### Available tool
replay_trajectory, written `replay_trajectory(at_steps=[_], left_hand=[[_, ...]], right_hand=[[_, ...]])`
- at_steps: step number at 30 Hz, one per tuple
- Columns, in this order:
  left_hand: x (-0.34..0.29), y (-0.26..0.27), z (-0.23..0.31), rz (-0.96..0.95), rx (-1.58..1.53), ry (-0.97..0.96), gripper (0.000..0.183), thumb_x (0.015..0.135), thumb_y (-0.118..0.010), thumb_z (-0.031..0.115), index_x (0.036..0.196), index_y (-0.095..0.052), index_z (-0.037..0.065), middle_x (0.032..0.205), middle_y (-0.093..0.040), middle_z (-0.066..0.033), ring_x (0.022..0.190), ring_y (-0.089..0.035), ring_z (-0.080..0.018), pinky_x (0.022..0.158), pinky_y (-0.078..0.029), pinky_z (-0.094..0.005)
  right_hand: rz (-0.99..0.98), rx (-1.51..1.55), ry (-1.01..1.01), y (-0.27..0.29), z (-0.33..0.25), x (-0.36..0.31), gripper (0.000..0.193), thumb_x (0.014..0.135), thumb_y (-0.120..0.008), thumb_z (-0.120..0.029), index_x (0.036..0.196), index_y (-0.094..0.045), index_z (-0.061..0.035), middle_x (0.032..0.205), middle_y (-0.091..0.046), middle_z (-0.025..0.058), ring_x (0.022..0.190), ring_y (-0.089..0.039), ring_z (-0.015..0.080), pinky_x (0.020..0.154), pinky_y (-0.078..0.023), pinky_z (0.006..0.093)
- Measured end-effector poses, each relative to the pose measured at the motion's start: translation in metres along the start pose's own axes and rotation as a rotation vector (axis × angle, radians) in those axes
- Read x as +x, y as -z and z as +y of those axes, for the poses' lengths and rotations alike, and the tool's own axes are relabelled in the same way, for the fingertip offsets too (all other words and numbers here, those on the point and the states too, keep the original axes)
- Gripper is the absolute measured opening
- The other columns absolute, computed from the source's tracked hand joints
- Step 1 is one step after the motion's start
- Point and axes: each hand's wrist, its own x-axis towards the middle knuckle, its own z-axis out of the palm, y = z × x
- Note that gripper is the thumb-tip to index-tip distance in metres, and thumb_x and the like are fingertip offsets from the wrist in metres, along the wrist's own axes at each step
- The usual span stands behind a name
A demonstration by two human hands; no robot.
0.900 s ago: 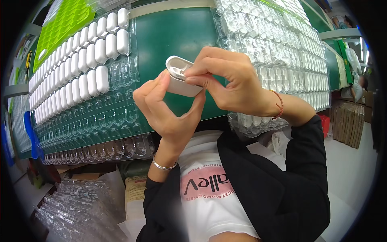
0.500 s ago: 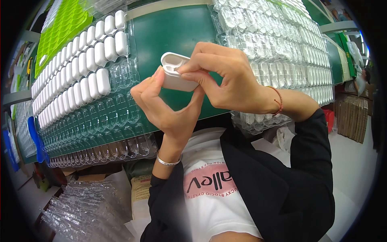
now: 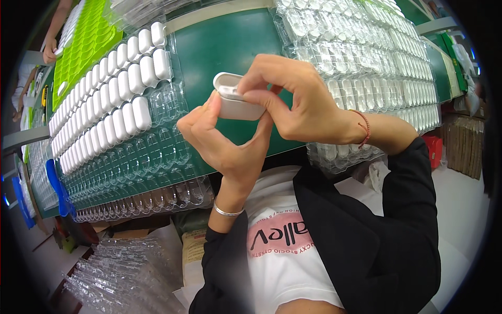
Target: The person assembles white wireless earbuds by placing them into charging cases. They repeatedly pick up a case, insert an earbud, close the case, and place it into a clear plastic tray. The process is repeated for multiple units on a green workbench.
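A small white earbud charging case (image 3: 239, 110) with its lid flipped up is held above the green table. My left hand (image 3: 230, 146) grips its lower body between thumb and fingers. At the open mouth of the case, the thumb and index finger of my right hand (image 3: 298, 99) are pinched together, touching its inner part. What sits between those fingertips, if anything, is hidden. To the left, several rows of white closed cases (image 3: 117, 86) lie in a clear plastic tray (image 3: 151, 154) whose nearer pockets hold nothing.
Clear blister trays (image 3: 340, 94) with white pieces cover the right of the green table (image 3: 222, 44). A lime-green tray (image 3: 86, 49) lies at the far left, with another person's hand (image 3: 49, 51) beside it. A blue clip-like piece (image 3: 56, 186) stands at the tray's left edge.
The view has shifted, so the table and trays appear slightly farther right. The case has turned a little in my hands, with my right fingers still at its opening. Another person's hand has appeared far left.
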Motion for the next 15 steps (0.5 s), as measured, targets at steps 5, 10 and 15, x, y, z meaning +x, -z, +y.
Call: replay_trajectory(at_steps=[5, 10, 15], left_hand=[[-0.0003, 0.0020, -0.0010, -0.004, -0.013, 0.024, 0.072, 0.056, -0.089, 0.005, 0.119, -0.054, 0.000, 0.106, -0.056, -0.0120, 0.095, -0.052, -0.0281, 0.079, -0.045, -0.0387], [0.0015, 0.0031, -0.0027, -0.017, 0.008, -0.009, 0.070, 0.056, -0.088, 0.004, 0.117, -0.054, 0.000, 0.104, -0.057, -0.0122, 0.092, -0.053, -0.0284, 0.077, -0.045, -0.0384], [-0.0017, 0.0023, -0.0043, -0.003, -0.012, -0.023, 0.068, 0.057, -0.087, 0.004, 0.116, -0.055, 0.001, 0.103, -0.059, -0.0124, 0.091, -0.054, -0.0284, 0.077, -0.045, -0.0383]], right_hand=[[0.034, 0.040, -0.006, -0.0018, 0.0021, -0.0009, 0.004, 0.080, -0.065, 0.000, 0.084, -0.065, -0.0004, 0.078, -0.065, 0.0127, 0.068, -0.064, 0.0286, 0.061, -0.050, 0.0345], [0.014, -0.072, 0.074, -0.0004, 0.0030, -0.0006, 0.003, 0.079, -0.065, -0.001, 0.083, -0.065, -0.0008, 0.077, -0.065, 0.0122, 0.070, -0.065, 0.0302, 0.061, -0.051, 0.0352], [-0.104, -0.097, 0.089, 0.0064, 0.0020, 0.0014, 0.003, 0.079, -0.064, -0.001, 0.081, -0.065, -0.0005, 0.078, -0.065, 0.0123, 0.072, -0.065, 0.0314, 0.062, -0.051, 0.0368]])
